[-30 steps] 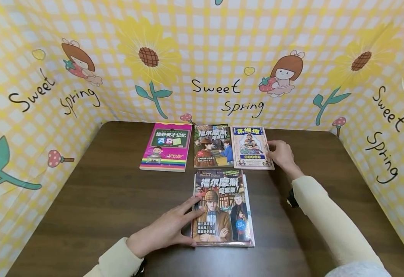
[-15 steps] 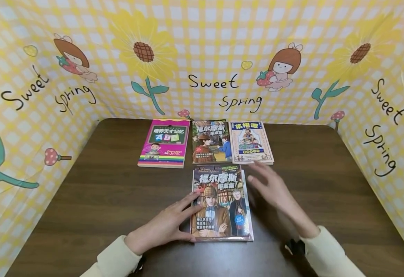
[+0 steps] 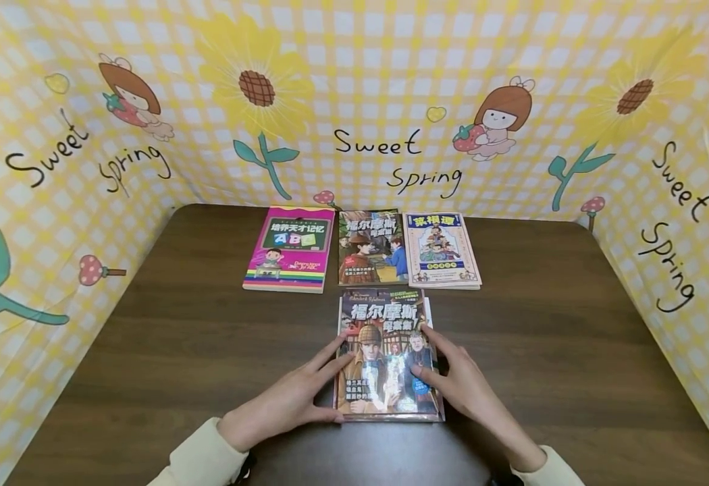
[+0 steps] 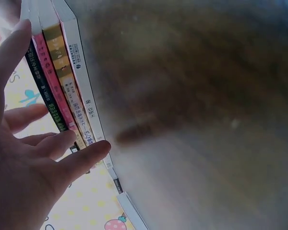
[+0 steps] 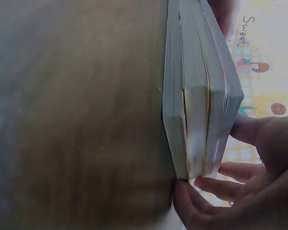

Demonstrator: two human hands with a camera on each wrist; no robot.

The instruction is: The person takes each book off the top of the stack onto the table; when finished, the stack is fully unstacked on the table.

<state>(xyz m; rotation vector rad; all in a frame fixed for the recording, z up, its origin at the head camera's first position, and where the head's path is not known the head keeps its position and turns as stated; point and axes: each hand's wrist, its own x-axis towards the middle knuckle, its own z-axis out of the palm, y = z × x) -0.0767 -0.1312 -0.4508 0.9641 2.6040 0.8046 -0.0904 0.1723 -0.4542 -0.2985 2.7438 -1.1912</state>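
A stack of several books (image 3: pixel 391 310) lies at the front middle, a Chinese-titled comic-style cover with a man in a checked cap on top. My left hand (image 3: pixel 278 405) rests along its left side, fingers nearly straight against the spines. Dark, pink, orange-and-white and white spines (image 4: pixel 57 72) show in the left wrist view. On the opposite side, my right hand (image 3: pixel 466 395) touches the stack with thumb over the cover's edge and fingers down at the page edges (image 5: pixel 197 96), seen in the right wrist view. The edges sit slightly uneven.
Behind the stack stand out three flat books in a row: a pink ABC book (image 3: pixel 287 250), a dark illustrated book (image 3: pixel 369 246) and a cream book (image 3: pixel 442 250). A yellow checked cloth (image 3: pixel 366 88) encloses the brown table (image 3: pixel 166 337).
My right hand has left the cream book at the back right and come down to the stack's right side. The cream book sits slightly straighter. My left hand stays on the stack.
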